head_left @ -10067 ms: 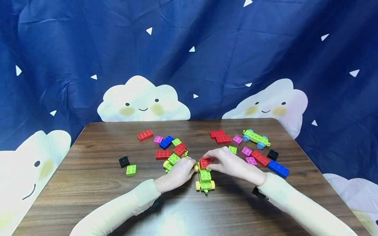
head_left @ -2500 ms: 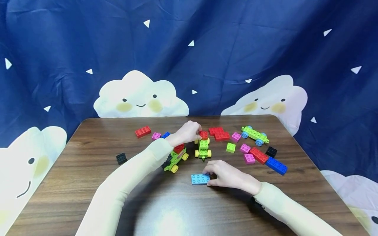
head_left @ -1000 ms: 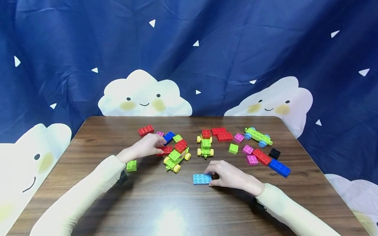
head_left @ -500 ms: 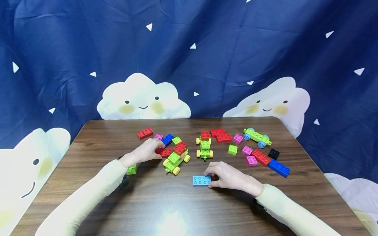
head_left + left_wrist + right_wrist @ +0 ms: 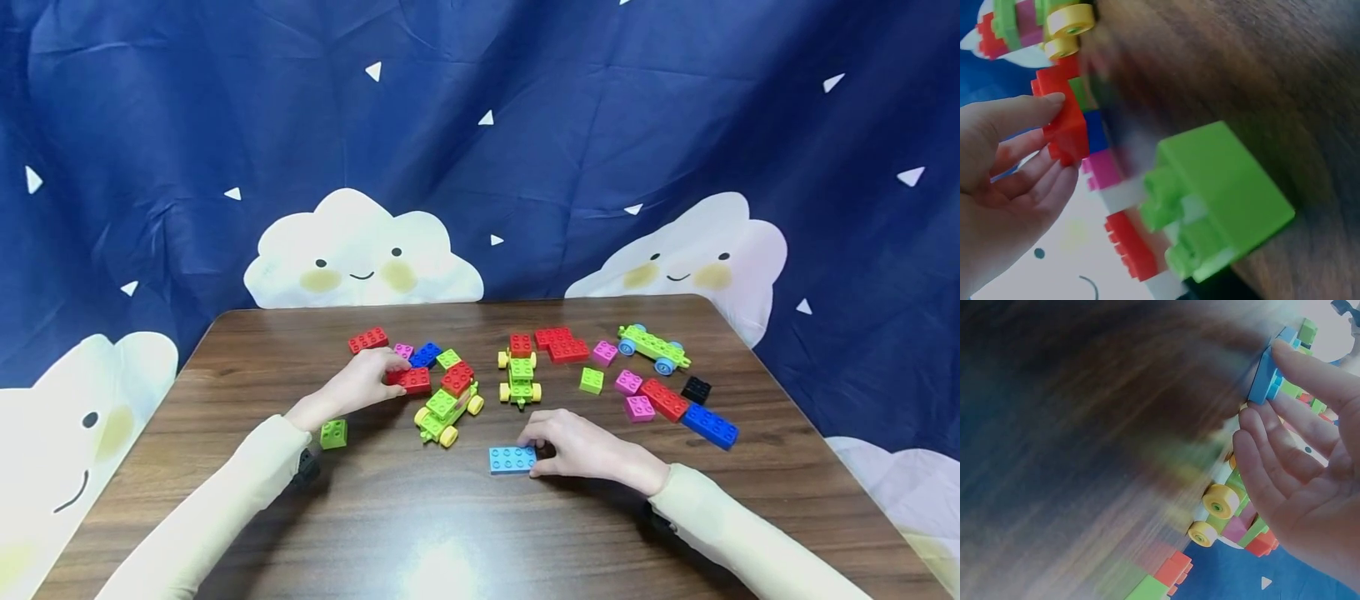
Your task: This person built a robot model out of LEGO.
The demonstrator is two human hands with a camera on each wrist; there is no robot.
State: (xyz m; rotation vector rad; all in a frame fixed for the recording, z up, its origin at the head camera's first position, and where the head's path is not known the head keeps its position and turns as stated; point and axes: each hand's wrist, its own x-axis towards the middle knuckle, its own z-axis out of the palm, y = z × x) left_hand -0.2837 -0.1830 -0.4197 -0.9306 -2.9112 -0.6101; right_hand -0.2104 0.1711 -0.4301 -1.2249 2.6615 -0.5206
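My left hand (image 5: 358, 385) pinches a red eight-stud brick (image 5: 412, 381) near the table surface; in the left wrist view the thumb lies across that brick's side. Farther right, my right hand (image 5: 581, 447) holds one end of a light blue brick (image 5: 510, 459) between thumb and fingers, the brick lying on the table. Just right of the red brick stands a green toy car (image 5: 442, 408) with yellow wheels and red and green bricks on it. A second yellow-wheeled car (image 5: 521, 371) stands behind the light blue brick.
Behind the left hand lie a red brick (image 5: 368, 340), a pink brick (image 5: 403, 351) and a blue brick (image 5: 426, 355). A green brick (image 5: 333, 433) sits beside the left wrist. Back right are a blue-wheeled car base (image 5: 652, 347), red bricks (image 5: 562, 344) and a long blue brick (image 5: 710, 426).
My left hand has left the middle car, which now stands farther back, and has taken the red brick, shifting it slightly left and back. My right hand has come to the light blue brick.
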